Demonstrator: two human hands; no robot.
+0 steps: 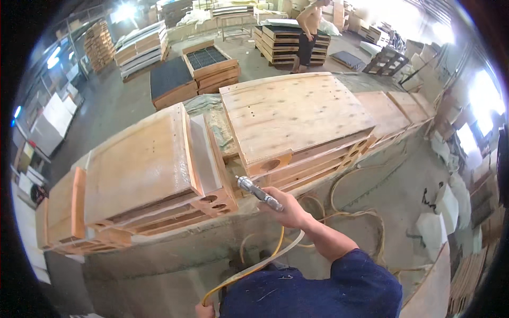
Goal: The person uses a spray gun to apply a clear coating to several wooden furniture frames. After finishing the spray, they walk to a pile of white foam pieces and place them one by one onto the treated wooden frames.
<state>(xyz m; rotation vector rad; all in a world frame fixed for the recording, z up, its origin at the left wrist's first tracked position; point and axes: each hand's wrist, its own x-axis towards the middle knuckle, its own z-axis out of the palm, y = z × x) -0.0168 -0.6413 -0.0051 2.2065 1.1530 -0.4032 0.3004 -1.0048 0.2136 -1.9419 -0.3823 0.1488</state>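
My right hand (288, 210) is wrapped round a silver spray gun (253, 190), its nozzle pointing away toward the gap between two stacks of wooden frames. Down at the lower edge, my left hand (205, 310) is closed on a yellow hose (234, 276), beside which a whitish hose (289, 245) runs up to the right hand. The left plywood-topped frame (135, 164) has a shiny, wet-looking patch near its right side. Just beyond the gun stands the larger plywood-topped frame (297, 116), with round holes in its side rail.
More wooden frames (379, 114) continue to the right, and another frame (61, 212) sits far left. Loose hose (383, 225) loops over the floor at my right. Behind, a person (308, 34) stands by stacked dark-topped frames (268, 45). White wrapped pieces (432, 228) line the right side.
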